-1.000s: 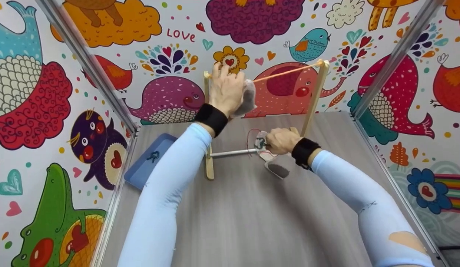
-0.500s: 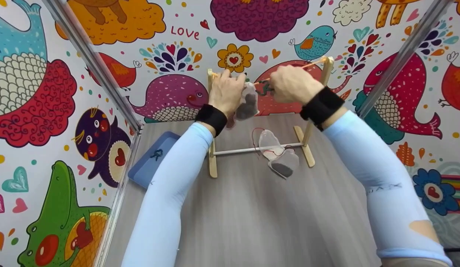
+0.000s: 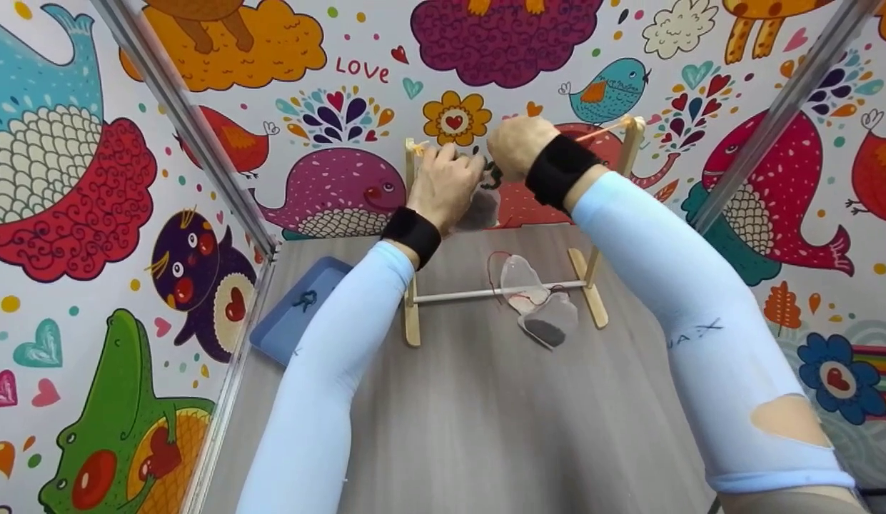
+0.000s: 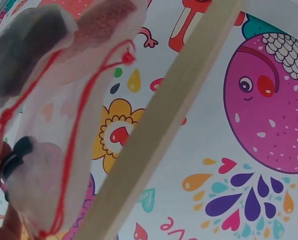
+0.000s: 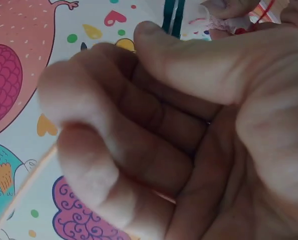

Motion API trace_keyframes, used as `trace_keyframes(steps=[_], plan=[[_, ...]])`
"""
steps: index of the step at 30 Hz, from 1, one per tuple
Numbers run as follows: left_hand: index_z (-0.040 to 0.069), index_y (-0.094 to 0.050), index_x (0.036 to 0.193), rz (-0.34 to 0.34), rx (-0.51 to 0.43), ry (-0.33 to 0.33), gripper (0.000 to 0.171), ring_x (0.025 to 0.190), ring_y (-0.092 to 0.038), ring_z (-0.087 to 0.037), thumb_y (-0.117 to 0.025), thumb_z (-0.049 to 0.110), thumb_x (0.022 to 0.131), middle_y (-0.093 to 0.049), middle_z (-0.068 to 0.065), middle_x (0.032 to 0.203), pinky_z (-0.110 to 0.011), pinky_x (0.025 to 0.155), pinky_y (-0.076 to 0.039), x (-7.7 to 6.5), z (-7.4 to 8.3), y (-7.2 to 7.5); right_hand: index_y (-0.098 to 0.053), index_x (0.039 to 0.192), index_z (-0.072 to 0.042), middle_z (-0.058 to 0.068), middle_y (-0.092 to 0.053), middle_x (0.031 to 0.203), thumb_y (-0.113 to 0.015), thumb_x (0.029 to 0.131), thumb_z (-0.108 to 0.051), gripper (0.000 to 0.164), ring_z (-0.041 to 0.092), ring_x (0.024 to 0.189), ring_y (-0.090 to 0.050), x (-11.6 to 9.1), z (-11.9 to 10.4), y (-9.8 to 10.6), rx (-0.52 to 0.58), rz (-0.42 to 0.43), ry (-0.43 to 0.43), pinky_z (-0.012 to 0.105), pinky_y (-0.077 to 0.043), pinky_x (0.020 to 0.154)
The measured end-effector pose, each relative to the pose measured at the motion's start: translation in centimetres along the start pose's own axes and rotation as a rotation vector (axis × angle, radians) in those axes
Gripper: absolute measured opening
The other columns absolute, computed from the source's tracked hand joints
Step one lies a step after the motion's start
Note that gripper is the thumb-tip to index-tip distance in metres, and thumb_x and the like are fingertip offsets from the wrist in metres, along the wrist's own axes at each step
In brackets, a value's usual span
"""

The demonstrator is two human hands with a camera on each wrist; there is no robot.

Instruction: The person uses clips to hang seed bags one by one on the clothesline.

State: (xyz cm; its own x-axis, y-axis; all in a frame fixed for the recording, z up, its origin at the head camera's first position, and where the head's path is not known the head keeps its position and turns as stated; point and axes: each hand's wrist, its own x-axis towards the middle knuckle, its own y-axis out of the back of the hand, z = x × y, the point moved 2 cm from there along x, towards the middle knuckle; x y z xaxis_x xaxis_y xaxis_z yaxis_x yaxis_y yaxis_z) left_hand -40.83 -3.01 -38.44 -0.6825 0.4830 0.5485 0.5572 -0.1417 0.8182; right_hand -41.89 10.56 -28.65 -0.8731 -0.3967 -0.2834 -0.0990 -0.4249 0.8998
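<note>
My left hand (image 3: pixel 446 184) holds white see-through drawstring pouches (image 4: pixel 38 100) up at the cord (image 3: pixel 605 130) of a wooden rack. One pouch has dark grey filling (image 4: pixel 31 37), another reddish-brown filling (image 4: pixel 106 20); red drawstrings (image 4: pixel 81 110) hang along them. Close beside it at the cord, my right hand (image 3: pixel 522 148) pinches a dark green clip (image 5: pixel 173 17) between thumb and curled fingers. The clip lies right by the pouch top. Whether it grips the cord is hidden by the hands.
Two wooden posts (image 3: pixel 630 153) carry the cord, with a white bar (image 3: pixel 460 294) low between them. Two more pouches (image 3: pixel 550 321) with red string lie at the bar. A blue tray (image 3: pixel 275 335) at the left holds another dark green clip (image 3: pixel 305 300).
My right hand has risen from beside the lower pouches with the green clip and moved left along the cord to my left hand. The left hand stays at the cord with the pouches.
</note>
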Motion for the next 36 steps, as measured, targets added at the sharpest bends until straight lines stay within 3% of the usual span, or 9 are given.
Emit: trace_keyframes(steps=[4,8,13,18,23,28,30,32,36], plan=[[0.01,-0.078,0.118,0.035,0.006,-0.019,0.016,0.105,-0.075,-0.033,-0.064,0.015,0.111,-0.088,-0.008,0.107,-0.049,0.097,-0.059,-0.2,0.1,-0.4,-0.057,0.086,-0.009,0.004,-0.047,0.075,-0.059,0.1,-0.008,0.015,0.021,0.07,-0.05,0.5,0.2,-0.4,0.055,-0.083,0.0,0.037,-0.054,0.063],[0.009,-0.079,0.116,0.072,0.005,-0.03,0.015,0.103,-0.074,-0.033,-0.068,0.014,0.108,-0.087,-0.008,0.104,-0.049,0.096,-0.058,-0.2,0.1,-0.5,-0.062,0.094,-0.009,0.006,-0.057,0.083,-0.062,0.101,-0.019,0.012,0.024,0.076,-0.056,0.5,1.4,-1.4,0.151,-0.074,-0.005,0.037,-0.052,0.066],[0.008,-0.079,0.106,0.108,0.021,-0.05,0.013,0.103,-0.073,-0.031,-0.071,0.019,0.107,-0.087,-0.008,0.102,-0.048,0.098,-0.057,-0.6,0.3,-0.4,-0.072,0.095,-0.005,0.006,-0.059,0.078,-0.068,0.104,-0.037,0.034,0.026,0.074,-0.057,0.3,2.1,-3.2,0.216,0.173,0.075,0.047,-0.06,0.072],[0.009,-0.08,0.097,0.168,0.061,-0.093,0.016,0.113,-0.073,-0.03,-0.079,0.024,0.103,-0.086,-0.007,0.104,-0.047,0.107,-0.055,-1.6,0.8,-0.6,-0.068,0.076,-0.012,-0.002,-0.045,0.062,-0.071,0.102,-0.058,0.053,0.02,0.06,-0.047,-0.3,2.1,-5.9,0.242,0.375,0.092,0.037,-0.044,0.052],[0.009,-0.083,0.105,0.341,0.025,-0.151,0.014,0.127,-0.071,-0.034,-0.082,0.023,0.102,-0.083,-0.011,0.117,-0.05,0.115,-0.056,-3.4,0.0,-1.4,-0.072,0.077,-0.012,0.005,-0.063,0.065,-0.074,0.1,-0.065,0.058,0.025,0.061,-0.057,-0.6,1.9,-9.1,0.337,0.527,0.07,0.038,-0.047,0.053],[0.007,-0.08,0.111,0.522,-0.081,-0.197,0.015,0.124,-0.069,-0.036,-0.081,0.014,0.098,-0.078,-0.017,0.128,-0.051,0.111,-0.059,-6.7,-2.0,-2.0,-0.079,0.094,-0.009,0.01,-0.075,0.076,-0.07,0.106,-0.058,0.052,0.029,0.067,-0.064,-0.4,1.9,-13.5,0.503,0.663,0.047,0.04,-0.053,0.06],[0.006,-0.079,0.109,0.553,-0.145,-0.158,0.016,0.118,-0.07,-0.037,-0.081,0.014,0.095,-0.078,-0.017,0.124,-0.051,0.106,-0.061,-8.3,-3.1,-2.3,-0.079,0.099,-0.008,0.012,-0.079,0.084,-0.069,0.107,-0.055,0.049,0.033,0.074,-0.07,-0.3,2.0,-15.6,0.537,0.697,0.008,0.045,-0.06,0.068],[0.005,-0.079,0.106,0.57,-0.207,-0.062,0.014,0.111,-0.072,-0.037,-0.08,0.013,0.094,-0.08,-0.016,0.118,-0.05,0.101,-0.062,-10.2,-4.7,-2.7,-0.077,0.102,-0.005,0.016,-0.081,0.093,-0.07,0.107,-0.05,0.045,0.039,0.084,-0.075,-0.3,2.0,-17.8,0.566,0.713,-0.047,0.052,-0.064,0.076],[0.003,-0.077,0.103,0.535,-0.296,0.285,0.013,0.104,-0.071,-0.041,-0.074,0.014,0.095,-0.08,-0.017,0.108,-0.052,0.096,-0.061,-14.9,-9.1,-5.0,-0.074,0.122,-0.001,0.022,-0.08,0.118,-0.072,0.107,-0.039,0.042,0.047,0.107,-0.077,0.2,2.0,-22.2,0.612,0.693,-0.168,0.062,-0.065,0.094]])
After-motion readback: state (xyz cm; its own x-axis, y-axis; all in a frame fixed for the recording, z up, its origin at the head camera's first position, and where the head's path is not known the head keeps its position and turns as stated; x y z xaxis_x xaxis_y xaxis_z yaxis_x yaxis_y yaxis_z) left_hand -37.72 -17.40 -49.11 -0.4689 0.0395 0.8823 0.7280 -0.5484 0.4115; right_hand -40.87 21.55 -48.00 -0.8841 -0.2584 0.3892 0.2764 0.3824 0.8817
